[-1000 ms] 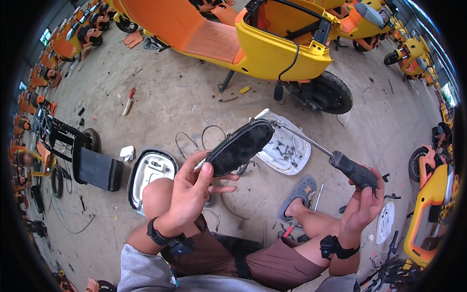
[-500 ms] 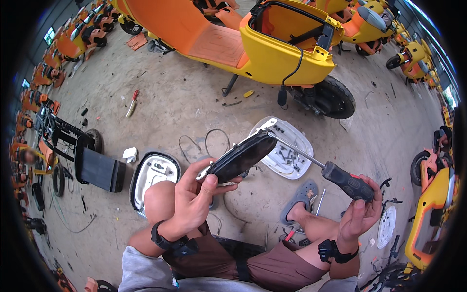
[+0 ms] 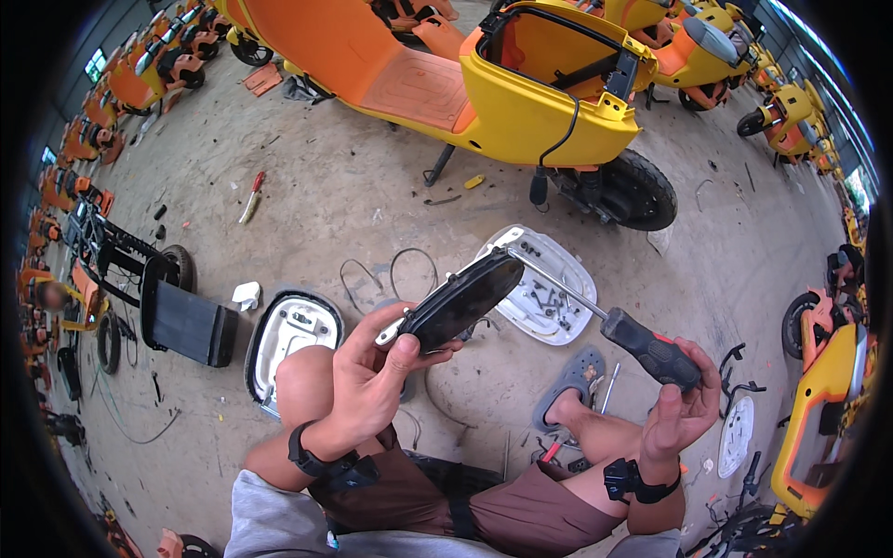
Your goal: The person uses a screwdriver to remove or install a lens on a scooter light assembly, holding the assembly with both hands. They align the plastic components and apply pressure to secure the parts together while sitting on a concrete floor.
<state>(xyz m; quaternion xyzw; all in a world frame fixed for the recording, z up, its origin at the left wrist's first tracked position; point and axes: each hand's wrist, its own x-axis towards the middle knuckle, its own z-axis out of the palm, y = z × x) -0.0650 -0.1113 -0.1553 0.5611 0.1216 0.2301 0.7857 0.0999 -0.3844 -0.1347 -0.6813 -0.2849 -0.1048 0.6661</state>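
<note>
My left hand (image 3: 372,377) is closed on one end of a black oval scooter part (image 3: 462,302) with a glossy face and light-coloured tabs along its edge, tilted up in front of me. With its fingers on the butt of the handle, my right hand (image 3: 684,409) grips a screwdriver (image 3: 648,348) with a black and red handle. The long metal shaft slants up to the left, and its tip meets the far end of the black part. Exactly what the tip touches is too small to tell. Beyond the part lies a white tray-like cover (image 3: 569,312) holding several screws.
A white shell with a dark rim (image 3: 296,312) lies by my left knee. Ahead stands a yellow and orange scooter (image 3: 530,116). A red-handled tool (image 3: 252,197) and thin cables (image 3: 414,251) lie on the floor. At left is a dark frame with a black box (image 3: 191,321).
My right hand and the screwdriver have shifted slightly left and a little down. The black part has moved very slightly left, still in my left hand.
</note>
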